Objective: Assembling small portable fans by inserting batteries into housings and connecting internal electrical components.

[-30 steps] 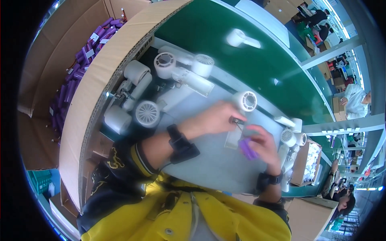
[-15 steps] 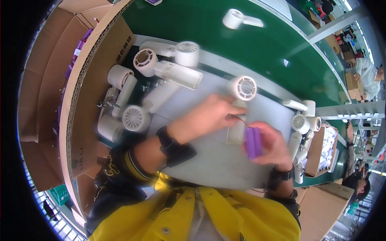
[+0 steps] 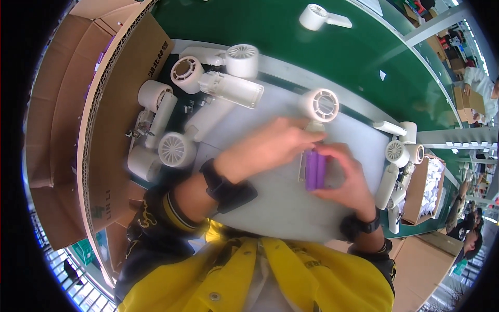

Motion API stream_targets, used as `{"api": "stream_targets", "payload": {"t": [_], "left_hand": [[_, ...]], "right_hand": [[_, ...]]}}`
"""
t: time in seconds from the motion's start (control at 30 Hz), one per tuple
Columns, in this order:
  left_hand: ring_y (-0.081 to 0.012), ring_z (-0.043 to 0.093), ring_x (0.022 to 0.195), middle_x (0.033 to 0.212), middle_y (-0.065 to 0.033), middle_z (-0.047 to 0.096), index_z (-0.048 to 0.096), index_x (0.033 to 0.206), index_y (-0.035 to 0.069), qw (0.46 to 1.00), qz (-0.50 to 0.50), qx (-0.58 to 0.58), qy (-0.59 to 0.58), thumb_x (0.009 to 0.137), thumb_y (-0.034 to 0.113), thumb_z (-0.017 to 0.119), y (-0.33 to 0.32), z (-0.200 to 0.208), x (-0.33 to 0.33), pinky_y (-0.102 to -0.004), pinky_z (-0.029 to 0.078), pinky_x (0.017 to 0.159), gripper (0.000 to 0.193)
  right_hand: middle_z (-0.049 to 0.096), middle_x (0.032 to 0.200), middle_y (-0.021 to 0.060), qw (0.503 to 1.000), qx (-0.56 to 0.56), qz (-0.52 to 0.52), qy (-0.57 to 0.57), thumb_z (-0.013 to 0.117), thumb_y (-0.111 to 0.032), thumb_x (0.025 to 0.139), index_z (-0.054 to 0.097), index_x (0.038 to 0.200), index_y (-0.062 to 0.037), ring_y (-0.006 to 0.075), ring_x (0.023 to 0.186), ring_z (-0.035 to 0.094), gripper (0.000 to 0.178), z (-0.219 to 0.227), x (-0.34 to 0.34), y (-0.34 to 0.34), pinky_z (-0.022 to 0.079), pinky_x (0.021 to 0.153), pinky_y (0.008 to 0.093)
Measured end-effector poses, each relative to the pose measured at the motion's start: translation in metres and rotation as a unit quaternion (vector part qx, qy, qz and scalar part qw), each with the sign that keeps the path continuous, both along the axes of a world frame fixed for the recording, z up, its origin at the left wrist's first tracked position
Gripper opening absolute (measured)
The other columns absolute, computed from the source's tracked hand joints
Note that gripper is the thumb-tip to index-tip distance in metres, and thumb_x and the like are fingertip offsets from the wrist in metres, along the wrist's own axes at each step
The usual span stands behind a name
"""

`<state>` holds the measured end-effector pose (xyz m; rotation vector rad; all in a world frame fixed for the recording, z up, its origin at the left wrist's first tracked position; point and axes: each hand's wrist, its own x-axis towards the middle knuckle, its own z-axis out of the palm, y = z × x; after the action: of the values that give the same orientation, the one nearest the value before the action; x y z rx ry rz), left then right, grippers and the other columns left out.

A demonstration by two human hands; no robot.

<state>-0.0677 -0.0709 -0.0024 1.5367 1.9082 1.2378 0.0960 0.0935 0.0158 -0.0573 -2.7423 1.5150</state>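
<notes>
Between the thumb and fingers of my right hand (image 3: 347, 179) is a purple battery pack (image 3: 315, 171) of two cells side by side, held upright over the work surface. My left hand (image 3: 275, 143) reaches in from the left, its fingertips pinched at the pack's top end; what they hold is hidden. Just beyond the fingers lies a white handheld fan (image 3: 320, 105), its round ringed head facing up. Its handle runs toward me, largely covered by my left hand and the battery pack.
Several white fan bodies (image 3: 176, 150) crowd the left side beside a tall cardboard box (image 3: 125, 78). More fan parts (image 3: 396, 153) lie at the right, next to a carton of white pieces (image 3: 423, 190). One fan (image 3: 314, 18) rests on the green bench. Other people work at far right.
The battery pack and my right hand have moved left and slightly up, in against my left fingertips. The thin wire seen before is now hidden. The whole view has shifted slightly.
</notes>
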Motion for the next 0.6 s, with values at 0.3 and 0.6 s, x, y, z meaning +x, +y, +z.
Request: {"api": "stream_targets", "payload": {"t": [0.3, 0.6], "left_hand": [[-0.0404, 0.066, 0.082, 0.114, -0.0223, 0.063, 0.065, 0.121, 0.009, 0.999, -0.01, 0.021, 0.044, 0.086, 0.006, 0.064, -0.001, 0.0, -0.001, -0.0445, 0.054, 0.072, 0.035], [-0.0416, 0.065, 0.086, 0.117, -0.0237, 0.062, 0.063, 0.124, 0.01, 0.998, -0.025, -0.003, 0.065, 0.081, -0.002, 0.062, -0.006, 0.005, -0.007, -0.0434, 0.055, 0.074, 0.045]], "right_hand": [[0.054, 0.129, 0.014, 0.991, 0.124, -0.009, 0.039, 0.086, -0.005, 0.06, 0.063, 0.116, -0.0035, 0.0304, 0.108, 0.059, 0.06, 0.01, 0.004, -0.015, 0.054, 0.091, 0.0392], [0.058, 0.131, 0.0152, 0.985, 0.158, -0.008, 0.063, 0.084, -0.002, 0.061, 0.068, 0.107, -0.0021, 0.0305, 0.106, 0.063, 0.049, 0.011, 0.003, -0.018, 0.056, 0.088, 0.0381]]}}
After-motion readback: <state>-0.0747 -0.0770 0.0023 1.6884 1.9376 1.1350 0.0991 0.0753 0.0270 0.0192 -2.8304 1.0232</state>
